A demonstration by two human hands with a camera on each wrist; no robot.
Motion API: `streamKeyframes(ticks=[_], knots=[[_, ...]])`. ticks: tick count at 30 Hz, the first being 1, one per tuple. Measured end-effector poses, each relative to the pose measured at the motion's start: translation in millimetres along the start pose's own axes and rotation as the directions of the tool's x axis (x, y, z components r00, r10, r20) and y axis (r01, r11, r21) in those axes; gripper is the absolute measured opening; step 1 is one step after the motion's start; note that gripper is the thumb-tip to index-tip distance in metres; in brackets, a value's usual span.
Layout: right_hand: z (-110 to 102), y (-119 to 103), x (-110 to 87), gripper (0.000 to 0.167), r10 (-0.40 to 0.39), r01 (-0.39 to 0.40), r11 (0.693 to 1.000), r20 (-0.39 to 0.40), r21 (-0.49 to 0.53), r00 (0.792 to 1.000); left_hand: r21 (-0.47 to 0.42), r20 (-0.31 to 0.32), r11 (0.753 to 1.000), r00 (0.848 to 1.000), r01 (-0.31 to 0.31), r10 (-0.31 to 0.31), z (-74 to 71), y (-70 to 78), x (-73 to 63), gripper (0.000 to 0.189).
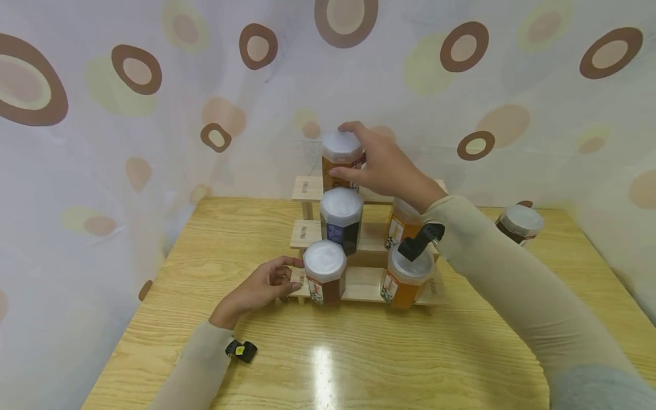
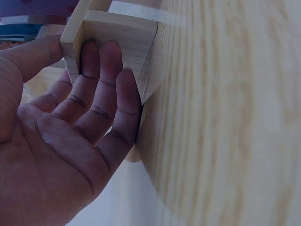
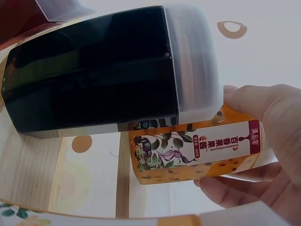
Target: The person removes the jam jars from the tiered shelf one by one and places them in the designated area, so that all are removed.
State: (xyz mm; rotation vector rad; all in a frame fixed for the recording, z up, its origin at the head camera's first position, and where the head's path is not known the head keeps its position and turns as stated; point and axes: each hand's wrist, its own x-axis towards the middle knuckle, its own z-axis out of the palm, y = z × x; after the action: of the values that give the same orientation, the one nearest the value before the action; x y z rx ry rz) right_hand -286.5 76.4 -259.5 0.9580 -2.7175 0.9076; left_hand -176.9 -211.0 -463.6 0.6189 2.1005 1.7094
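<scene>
My right hand (image 1: 381,162) grips a jar of orange passion fruit jam (image 3: 202,153) with a white lid, thumb and fingers on opposite sides near the lid. In the head view this jar (image 1: 333,171) is upright at the left of the top tier of a wooden three-tier rack (image 1: 359,285). My left hand (image 2: 89,122) holds the left end of the bottom tier, thumb at the board's edge and fingers curled beside it. Next to that hand is a reddish-brown jar (image 1: 325,273). A dark jar (image 1: 342,222) sits on the middle tier.
On the rack's right side are an orange jar (image 1: 402,222) on the middle tier and another orange jar (image 1: 405,282) on the bottom one. Another dark jar (image 1: 517,222) stands on the wooden table (image 1: 246,228) at right. A patterned cloth (image 1: 287,102) hangs behind.
</scene>
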Motion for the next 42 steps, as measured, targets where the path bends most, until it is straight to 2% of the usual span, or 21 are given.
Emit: streamKeyframes(ticks=[8,21,27,42], knots=[[-0.9,-1.1,-3.0,0.077,-0.068,0.07,0.997,-0.079,0.022,0.995,0.002,0.004,1.0,1.0,-0.008,0.008,-0.3,-0.3,-0.3,0.044],[-1.0,-3.6,-4.2,0.076,-0.079,0.08,0.997,-0.067,0.01,0.995,0.025,-0.016,1.0,1.0,0.006,-0.005,1.6,2.5,-1.3,0.044],[-5.4,-5.3,-6.4,0.077,-0.06,0.06,0.998,-0.065,0.004,0.996,0.027,-0.015,1.0,1.0,0.009,-0.009,1.8,2.3,-0.8,0.044],[-27.0,-2.7,-15.5,0.078,0.024,-0.025,1.0,-0.117,-0.001,0.993,0.013,-0.008,1.0,1.0,-0.009,0.009,1.1,0.7,-0.6,0.044]])
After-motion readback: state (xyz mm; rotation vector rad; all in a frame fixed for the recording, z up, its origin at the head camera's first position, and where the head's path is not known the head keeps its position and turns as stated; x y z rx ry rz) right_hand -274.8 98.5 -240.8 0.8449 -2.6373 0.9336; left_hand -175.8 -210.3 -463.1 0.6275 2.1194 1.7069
